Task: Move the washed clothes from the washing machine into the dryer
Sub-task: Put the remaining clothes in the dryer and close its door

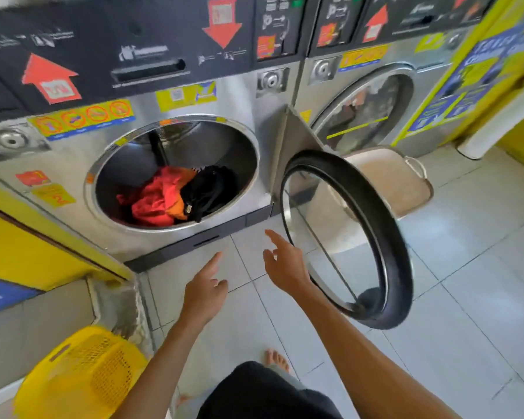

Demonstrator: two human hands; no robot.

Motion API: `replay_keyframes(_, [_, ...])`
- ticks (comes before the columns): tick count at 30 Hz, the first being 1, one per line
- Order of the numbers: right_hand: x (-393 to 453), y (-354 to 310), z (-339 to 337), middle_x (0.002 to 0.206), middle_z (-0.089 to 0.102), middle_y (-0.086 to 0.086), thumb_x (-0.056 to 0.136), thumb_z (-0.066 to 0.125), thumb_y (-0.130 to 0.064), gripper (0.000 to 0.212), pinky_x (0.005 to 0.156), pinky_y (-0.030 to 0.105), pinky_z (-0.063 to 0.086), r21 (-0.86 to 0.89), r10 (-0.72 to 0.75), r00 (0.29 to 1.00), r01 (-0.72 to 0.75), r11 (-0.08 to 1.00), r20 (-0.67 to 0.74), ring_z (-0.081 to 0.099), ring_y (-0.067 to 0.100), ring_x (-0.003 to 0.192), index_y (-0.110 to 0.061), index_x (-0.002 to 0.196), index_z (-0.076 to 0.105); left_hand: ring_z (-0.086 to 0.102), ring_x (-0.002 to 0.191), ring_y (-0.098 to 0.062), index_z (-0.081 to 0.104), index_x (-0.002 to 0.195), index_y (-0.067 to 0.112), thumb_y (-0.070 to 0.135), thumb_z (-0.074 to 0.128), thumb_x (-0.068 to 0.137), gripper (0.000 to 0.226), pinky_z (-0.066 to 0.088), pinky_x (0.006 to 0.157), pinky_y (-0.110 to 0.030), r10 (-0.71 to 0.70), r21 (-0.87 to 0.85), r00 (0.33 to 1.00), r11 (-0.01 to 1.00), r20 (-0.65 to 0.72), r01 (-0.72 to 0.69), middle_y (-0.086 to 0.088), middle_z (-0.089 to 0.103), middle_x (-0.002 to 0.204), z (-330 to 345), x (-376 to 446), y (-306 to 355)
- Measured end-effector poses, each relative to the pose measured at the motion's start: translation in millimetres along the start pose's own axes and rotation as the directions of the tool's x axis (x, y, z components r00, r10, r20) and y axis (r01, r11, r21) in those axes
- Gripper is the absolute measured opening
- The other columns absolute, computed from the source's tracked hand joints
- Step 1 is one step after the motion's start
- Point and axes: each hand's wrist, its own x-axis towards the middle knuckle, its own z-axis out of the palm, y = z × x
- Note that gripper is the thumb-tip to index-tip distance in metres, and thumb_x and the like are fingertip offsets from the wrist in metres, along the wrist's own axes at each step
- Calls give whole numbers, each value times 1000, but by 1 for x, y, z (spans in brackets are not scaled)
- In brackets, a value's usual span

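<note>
The dryer (176,173) stands with its door (345,237) swung wide to the right; inside the drum lie the clothes (176,196) — an orange-red heap touching a black one, low and toward the front. Both hands hang over the floor tiles before the opening, holding nothing; the left hand (204,293) points its forefinger, other fingers loosely curled; the right hand (285,264) is loosely spread, just beside the door's rim. A yellow basket (82,373) sits lower left — a beige one (406,179) behind the door.
</note>
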Motion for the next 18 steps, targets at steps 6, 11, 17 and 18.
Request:
replay_keyframes(6, [5, 42, -98, 137, 61, 3, 99, 53, -20, 44, 106, 38, 48, 24, 56, 978, -53, 998, -201, 58, 23, 125, -25, 142, 49, 63, 103, -11, 37, 147, 38, 11, 47, 90, 64, 49, 80, -22, 117, -11, 990, 993, 79, -116, 3, 50, 145, 53, 16, 79])
replay_keyframes(11, [-4, 58, -156, 140, 52, 0, 94, 54, -15, 38, 109, 46, 41, -86, -51, 860, 8, 996, -508, 44, 24, 130, -28, 129, 55, 50, 130, -18, 36, 147, 37, 10, 46, 92, 63, 48, 93, -24, 181, -20, 975, 983, 132, -180, 1, 43, 151, 83, 16, 117])
replay_keyframes(17, [15, 101, -185, 149, 36, 14, 94, 52, -23, 68, 103, 53, 44, -98, 193, 943, -226, 969, -270, 47, 35, 125, -36, 152, 19, 46, 134, -18, 37, 147, 36, 8, 46, 91, 63, 42, 106, -32, 209, -16, 966, 978, 150, -209, 0, 42, 152, 108, 16, 139])
replay_keyframes(18, [14, 104, -181, 144, 42, 14, 95, 51, -22, 70, 98, 52, 48, -65, 202, 949, -223, 973, -242, 52, 33, 117, -34, 153, 12, 45, 135, -18, 37, 147, 35, 7, 46, 91, 63, 43, 105, -30, 214, -16, 965, 977, 152, -214, -1, 42, 152, 111, 16, 140])
